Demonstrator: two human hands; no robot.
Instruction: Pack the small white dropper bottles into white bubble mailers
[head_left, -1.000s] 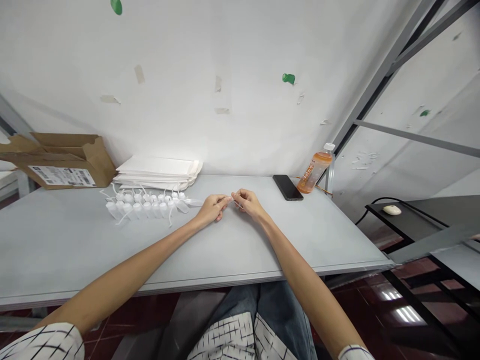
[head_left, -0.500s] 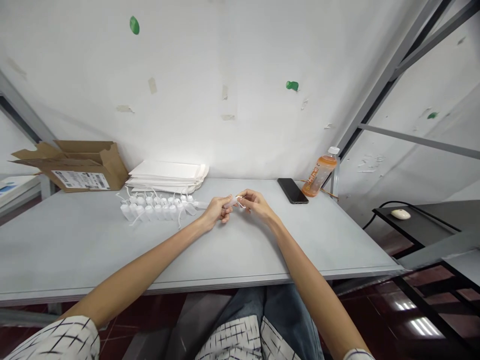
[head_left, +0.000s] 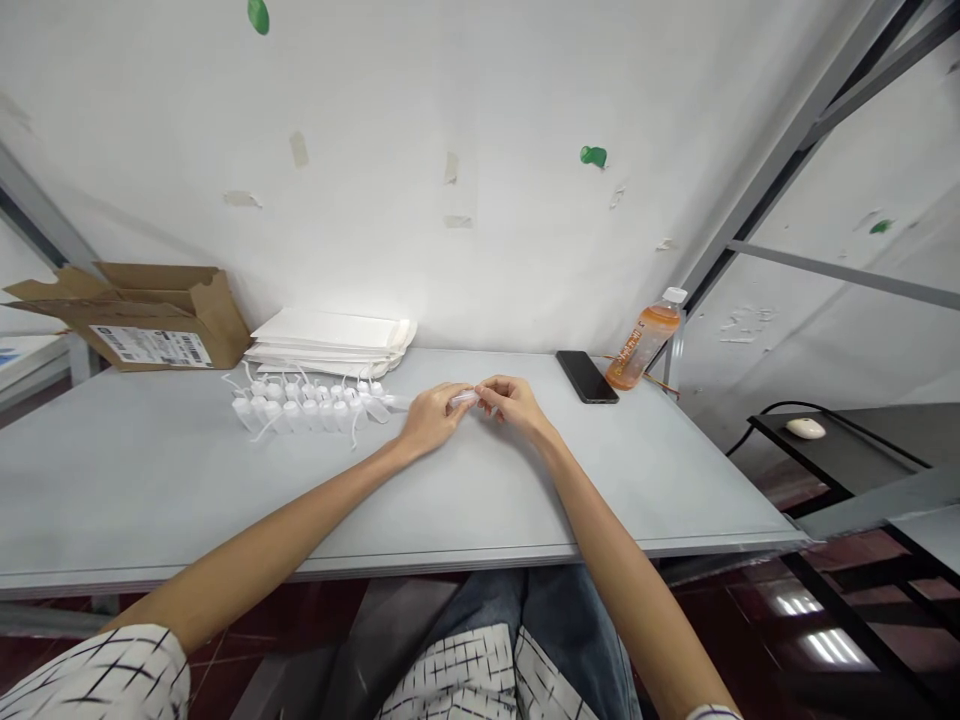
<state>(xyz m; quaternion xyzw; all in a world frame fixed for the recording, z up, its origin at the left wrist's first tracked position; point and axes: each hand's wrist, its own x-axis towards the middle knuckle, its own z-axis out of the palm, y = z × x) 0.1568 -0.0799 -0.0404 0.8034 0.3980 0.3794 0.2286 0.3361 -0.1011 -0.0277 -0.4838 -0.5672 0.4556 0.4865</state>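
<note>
A slim, pale translucent piece spans the gap between my hands above the table. My left hand is closed round its left part, thumb along the top. At the other end, the fingertips of my right hand pinch together on its tip; the exact grip is partly hidden by the fingers. Left of my hands stand several small white cylinder-like pieces in rows, with thin white cords sticking out. A flat translucent strip lies between that group and my left hand.
Behind the white pieces lies a stack of white envelopes, beside an open cardboard box. A black phone and an orange drink bottle are at the back right. A white mouse rests on a dark side stand.
My left hand has turned, its fingers now tucked underneath with its back showing. The white cord seen at my right fingertips is now hidden. The view has shifted slightly.
</note>
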